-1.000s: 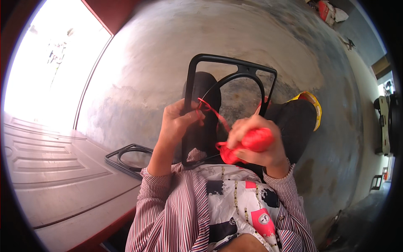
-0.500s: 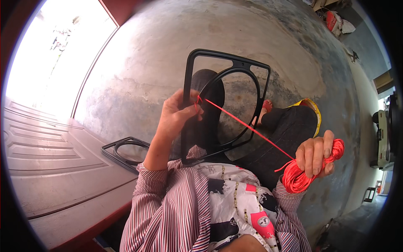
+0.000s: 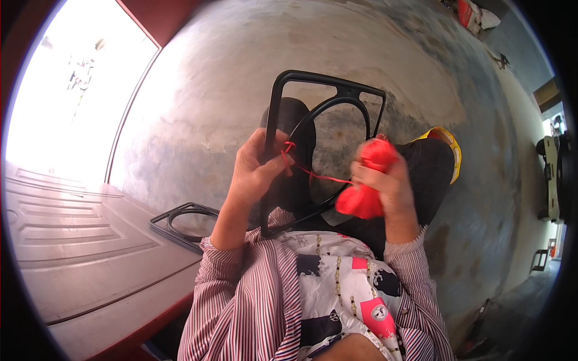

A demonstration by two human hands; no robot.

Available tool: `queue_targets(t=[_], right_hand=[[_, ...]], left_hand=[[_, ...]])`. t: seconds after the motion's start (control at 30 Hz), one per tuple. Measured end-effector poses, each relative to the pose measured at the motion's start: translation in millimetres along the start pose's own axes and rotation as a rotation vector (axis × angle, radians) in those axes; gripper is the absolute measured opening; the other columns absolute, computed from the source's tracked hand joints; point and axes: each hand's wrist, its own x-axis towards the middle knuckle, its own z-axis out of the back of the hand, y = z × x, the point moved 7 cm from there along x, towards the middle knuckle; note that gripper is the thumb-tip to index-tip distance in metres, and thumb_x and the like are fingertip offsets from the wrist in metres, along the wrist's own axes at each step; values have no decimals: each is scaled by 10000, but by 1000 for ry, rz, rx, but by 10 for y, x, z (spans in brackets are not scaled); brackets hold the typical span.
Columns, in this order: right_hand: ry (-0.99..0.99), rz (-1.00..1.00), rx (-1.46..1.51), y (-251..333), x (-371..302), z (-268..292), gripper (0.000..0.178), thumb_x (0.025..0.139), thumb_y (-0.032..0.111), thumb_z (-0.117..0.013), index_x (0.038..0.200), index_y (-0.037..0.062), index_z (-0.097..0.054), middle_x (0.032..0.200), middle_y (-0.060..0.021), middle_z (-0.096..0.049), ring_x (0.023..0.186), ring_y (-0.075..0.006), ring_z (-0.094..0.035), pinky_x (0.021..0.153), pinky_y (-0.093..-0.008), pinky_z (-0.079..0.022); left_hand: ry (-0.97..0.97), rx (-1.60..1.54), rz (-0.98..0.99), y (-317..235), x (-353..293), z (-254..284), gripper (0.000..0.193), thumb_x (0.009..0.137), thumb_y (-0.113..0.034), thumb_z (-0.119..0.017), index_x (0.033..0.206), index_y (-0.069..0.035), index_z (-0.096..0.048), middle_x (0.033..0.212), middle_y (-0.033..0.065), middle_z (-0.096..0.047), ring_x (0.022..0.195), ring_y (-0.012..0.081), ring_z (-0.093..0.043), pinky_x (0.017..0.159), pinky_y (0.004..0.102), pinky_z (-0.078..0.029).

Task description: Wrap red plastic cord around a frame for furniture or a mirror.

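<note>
Grip of the left hand (image 3: 256, 165), centre: closed around the left side bar of the black frame (image 3: 347, 94); cannot tell if its fingers also pinch cord. Grip of the right hand (image 3: 392, 183), right of centre: fingers curled around the red cord bundle (image 3: 359, 203), both blurred.

Big to small. Grey floor (image 3: 241, 72) fills upper centre, runs down right side. Pale panelled door (image 3: 90, 240) at lower left, bright doorway (image 3: 72, 90) at upper left. Striped overshirt (image 3: 241, 295), bottom centre, over a patterned white top (image 3: 343, 265). Dark trousers (image 3: 428, 171), centre to right of centre, partly behind the black frame. Black frame: rectangular, rounded corners, ring inside, standing tilted at centre. Second black frame (image 3: 174, 212), same kind, left of lower centre, just beside the door. Yellow band (image 3: 457, 159) by the leg, right. Bundle bulges above and below the right hand. Thin red strand (image 3: 325, 177) sags leftward from it to a small red loop (image 3: 290, 146) near the left fingertips.
</note>
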Motion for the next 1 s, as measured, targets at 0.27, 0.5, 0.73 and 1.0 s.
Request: queue_targets(t=[0.27, 0.5, 0.73, 1.0], right_hand=[[67, 82, -49, -383, 426, -417, 243, 788, 1, -774, 952, 49, -602, 852, 0, -637, 802, -67, -611, 746, -236, -513], [-99, 284, -203, -334, 382, -455, 266, 762, 15, -778, 950, 49, -593, 841, -32, -648, 751, -103, -628, 684, -277, -520], [120, 689, -578, -120, 200, -588, 288, 726, -41, -723, 954, 39, -566, 910, -98, -679, 806, -204, -662, 774, -322, -512], [94, 164, 64, -451, 428, -458, 235, 765, 10, -720, 965, 25, -598, 894, -27, -609, 809, -102, -581, 763, -251, -474]], left_hand=[[51, 98, -13, -61, -7, -220, 217, 811, 49, -587, 1024, 8, -591, 834, 51, -648, 728, 101, -634, 676, 257, -527], [1, 160, -61, -72, -23, -184, 212, 806, 55, -574, 1014, 17, -587, 838, 44, -664, 720, 95, -635, 671, 257, -525], [2, 5, -28, -33, -59, -183, 189, 820, 70, -588, 1004, 28, -578, 857, 81, -674, 716, 111, -647, 667, 267, -541], [7, 19, -51, -51, -110, -188, 180, 818, 58, -598, 991, 13, -584, 845, 42, -647, 748, 79, -618, 684, 233, -517]])
